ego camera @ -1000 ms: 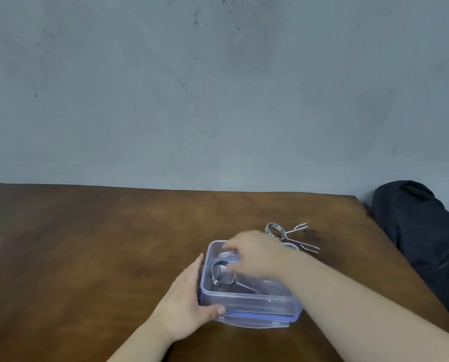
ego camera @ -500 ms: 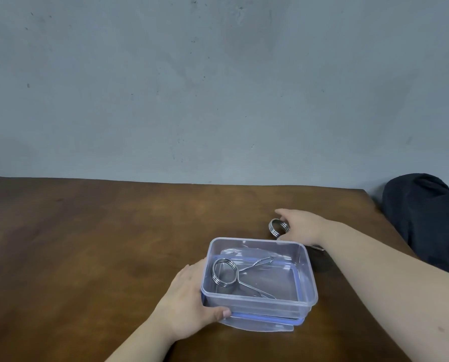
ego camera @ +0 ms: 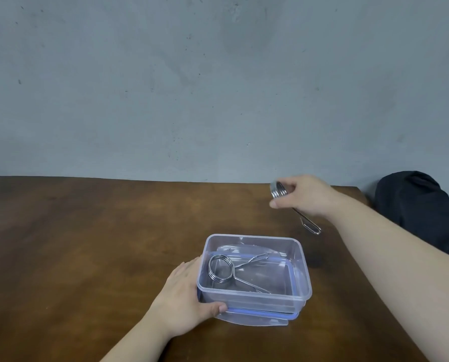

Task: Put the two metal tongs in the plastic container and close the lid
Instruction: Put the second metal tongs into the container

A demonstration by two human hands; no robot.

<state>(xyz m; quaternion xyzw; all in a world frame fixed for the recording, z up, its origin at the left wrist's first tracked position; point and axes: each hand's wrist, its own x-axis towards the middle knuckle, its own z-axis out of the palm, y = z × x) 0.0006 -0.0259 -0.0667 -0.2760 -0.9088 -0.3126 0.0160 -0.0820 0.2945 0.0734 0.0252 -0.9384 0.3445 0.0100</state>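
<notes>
Right hand (ego camera: 307,195) closed around second tongs (ego camera: 279,189), raised beyond container (ego camera: 254,296). Left hand (ego camera: 185,293) clasping container's left wall; first tongs (ego camera: 220,269) inside.

tongs x2 (ego camera: 233,272) (ego camera: 308,224) | container x1 (ego camera: 254,299) | lid x1 (ego camera: 254,319) | hands x2 (ego camera: 184,301) (ego camera: 305,195)

The tongs (ego camera: 234,273) are shiny metal wire. The container (ego camera: 254,296) is clear, smooth plastic. The surface (ego camera: 87,231) is brown wood. The wall (ego camera: 218,87) looks dull, rough and gray.
</notes>
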